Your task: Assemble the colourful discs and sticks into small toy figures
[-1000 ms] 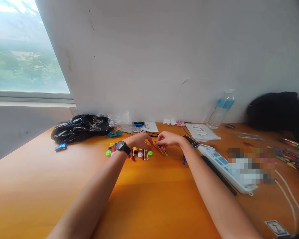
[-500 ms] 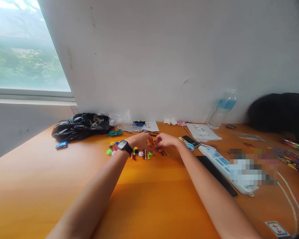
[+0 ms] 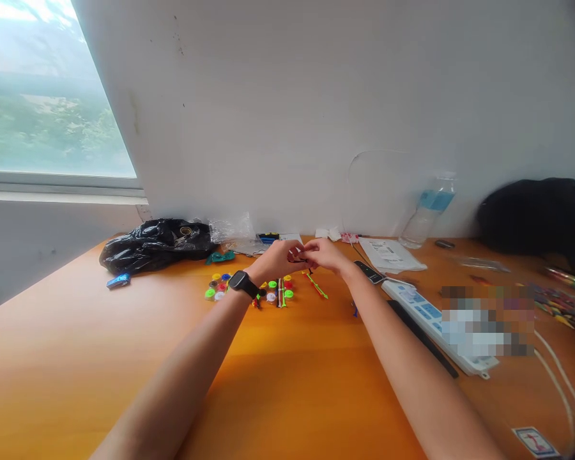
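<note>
My left hand (image 3: 282, 257), with a black watch (image 3: 242, 282) at its wrist, meets my right hand (image 3: 323, 254) above the middle of the table. Both sets of fingertips are pinched together round a thin black stick (image 3: 310, 272), mostly hidden by the fingers. Just below lie a green and a red stick (image 3: 317, 285) side by side. Coloured round caps (image 3: 219, 296) in green, white, yellow, red and blue sit left of the hands, partly behind my left wrist. Several thin sticks (image 3: 281, 293) stand in a row among them.
A black plastic bag (image 3: 156, 246) and a blue packet (image 3: 119, 281) lie at the left. Right of my arm are a phone (image 3: 368, 272), a white power strip (image 3: 424, 313) and a black strip (image 3: 421, 335). A water bottle (image 3: 429, 211) stands by the wall.
My hands have moved together and up, away from the table, and the black stick has come up with them. The green and red sticks and a small blue piece now show.
</note>
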`<control>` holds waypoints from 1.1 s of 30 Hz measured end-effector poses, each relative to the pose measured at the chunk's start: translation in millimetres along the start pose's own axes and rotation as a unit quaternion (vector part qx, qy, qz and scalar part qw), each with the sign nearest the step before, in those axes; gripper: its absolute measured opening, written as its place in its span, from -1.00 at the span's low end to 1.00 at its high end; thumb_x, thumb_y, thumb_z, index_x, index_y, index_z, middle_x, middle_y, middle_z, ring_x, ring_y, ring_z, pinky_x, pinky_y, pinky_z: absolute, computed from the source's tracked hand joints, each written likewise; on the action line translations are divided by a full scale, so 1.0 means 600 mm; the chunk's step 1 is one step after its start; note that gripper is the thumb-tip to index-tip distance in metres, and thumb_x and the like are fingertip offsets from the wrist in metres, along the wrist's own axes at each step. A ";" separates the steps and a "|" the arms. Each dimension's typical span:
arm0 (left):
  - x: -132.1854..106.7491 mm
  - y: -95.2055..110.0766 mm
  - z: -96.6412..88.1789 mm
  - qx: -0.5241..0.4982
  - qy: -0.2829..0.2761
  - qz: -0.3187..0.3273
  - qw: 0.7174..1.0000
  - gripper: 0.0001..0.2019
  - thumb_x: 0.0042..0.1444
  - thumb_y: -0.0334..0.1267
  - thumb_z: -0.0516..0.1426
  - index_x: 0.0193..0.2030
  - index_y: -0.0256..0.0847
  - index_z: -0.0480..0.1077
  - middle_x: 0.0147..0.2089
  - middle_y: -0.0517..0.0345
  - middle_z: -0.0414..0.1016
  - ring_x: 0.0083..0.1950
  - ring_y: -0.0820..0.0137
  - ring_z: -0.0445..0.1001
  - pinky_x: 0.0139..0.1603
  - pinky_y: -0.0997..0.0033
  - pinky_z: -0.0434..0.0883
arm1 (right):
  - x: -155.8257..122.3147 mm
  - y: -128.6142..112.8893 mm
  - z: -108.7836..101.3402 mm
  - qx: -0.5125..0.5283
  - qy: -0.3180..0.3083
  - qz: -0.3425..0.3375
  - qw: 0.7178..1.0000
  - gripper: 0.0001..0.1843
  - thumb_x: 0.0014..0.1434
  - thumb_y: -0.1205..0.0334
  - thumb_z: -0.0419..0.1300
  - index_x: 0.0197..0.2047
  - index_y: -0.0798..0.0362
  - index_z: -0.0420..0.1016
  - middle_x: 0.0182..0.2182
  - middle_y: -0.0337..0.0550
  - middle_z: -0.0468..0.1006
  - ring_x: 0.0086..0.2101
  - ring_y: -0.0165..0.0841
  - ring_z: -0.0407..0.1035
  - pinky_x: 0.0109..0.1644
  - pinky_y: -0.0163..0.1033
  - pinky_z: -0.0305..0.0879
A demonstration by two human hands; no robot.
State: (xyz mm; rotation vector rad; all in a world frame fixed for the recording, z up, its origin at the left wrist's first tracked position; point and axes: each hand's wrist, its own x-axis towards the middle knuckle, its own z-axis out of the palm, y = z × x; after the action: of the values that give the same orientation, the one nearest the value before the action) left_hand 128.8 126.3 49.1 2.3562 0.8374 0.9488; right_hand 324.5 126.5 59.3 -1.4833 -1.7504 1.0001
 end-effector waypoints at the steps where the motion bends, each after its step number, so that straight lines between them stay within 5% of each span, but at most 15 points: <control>1: 0.002 0.004 0.005 -0.001 0.019 0.002 1.000 -0.68 0.13 -0.04 0.34 -0.13 -0.25 0.55 -0.30 0.12 0.64 -0.33 0.42 0.51 -0.33 0.51 0.34 | -0.002 -0.004 0.000 0.010 0.008 -0.008 1.000 -0.75 0.14 0.12 0.43 -0.30 0.13 0.56 -0.47 -0.18 0.55 -0.48 -0.45 0.39 -0.41 -0.38 0.34; 4: 0.006 0.011 0.015 -0.011 0.047 0.003 0.999 -0.78 0.13 -0.15 0.33 -0.23 -0.29 0.55 -0.35 0.13 0.62 -0.33 0.43 0.51 -0.32 0.52 0.36 | -0.010 -0.013 -0.004 0.026 0.014 -0.027 0.999 -0.71 0.08 0.10 0.47 -0.29 0.13 0.58 -0.44 -0.19 0.55 -0.46 -0.45 0.35 -0.43 -0.38 0.27; 9: 0.011 0.011 0.012 -0.044 0.082 -0.016 0.996 -0.86 0.15 -0.29 0.27 -0.19 -0.30 0.59 -0.25 0.06 0.66 -0.26 0.40 0.59 -0.22 0.50 0.48 | -0.020 -0.015 -0.024 0.110 -0.073 -0.046 0.990 -0.70 0.17 0.03 0.39 -0.20 0.10 0.58 -0.36 -0.17 0.59 -0.35 -0.42 0.43 -0.28 -0.37 0.36; 18: 0.012 0.011 -0.010 -0.105 0.114 0.002 0.988 -0.79 0.17 -0.21 0.29 -0.13 -0.29 0.61 -0.21 0.05 0.69 -0.20 0.38 0.62 -0.12 0.44 0.54 | -0.025 -0.028 -0.019 0.183 -0.050 -0.072 0.979 -0.77 0.09 0.32 0.33 -0.15 0.07 0.49 -0.33 -0.18 0.59 -0.28 -0.39 0.50 -0.10 -0.29 0.47; 22: 0.011 0.005 -0.004 -0.159 0.099 -0.022 0.982 -0.83 0.07 -0.25 0.32 -0.26 -0.30 0.54 -0.30 0.06 0.65 -0.26 0.36 0.61 -0.23 0.44 0.52 | -0.021 -0.019 -0.014 0.180 -0.070 -0.095 0.977 -0.76 0.04 0.29 0.31 -0.17 0.07 0.47 -0.42 -0.24 0.54 -0.39 -0.42 0.43 -0.27 -0.33 0.38; 28: 0.009 -0.004 0.014 -0.144 0.089 -0.005 0.986 -0.89 0.01 -0.32 0.27 -0.30 -0.27 0.50 -0.37 0.17 0.58 -0.34 0.44 0.51 -0.33 0.52 0.41 | -0.009 0.004 -0.006 0.149 -0.099 -0.105 0.978 -0.88 0.04 0.26 0.23 -0.30 0.06 0.41 -0.63 -0.45 0.24 -0.62 -0.56 0.03 -0.53 -0.38 -0.11; 33: 0.005 -0.007 0.026 -0.112 0.049 -0.014 0.992 -0.89 0.00 -0.28 0.24 -0.38 -0.29 0.53 -0.42 0.19 0.54 -0.37 0.46 0.45 -0.38 0.53 0.32 | -0.003 0.029 -0.006 0.118 -0.130 -0.066 0.982 -0.87 0.07 0.23 0.23 -0.34 0.04 0.35 -0.59 -0.41 0.27 -0.61 -0.54 0.07 -0.53 -0.38 -0.08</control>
State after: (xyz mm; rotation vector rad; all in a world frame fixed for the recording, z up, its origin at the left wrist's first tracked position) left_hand 140.5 128.3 37.4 2.1162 0.7559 1.0932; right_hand 336.4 126.7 46.4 -1.1143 -1.8061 1.3269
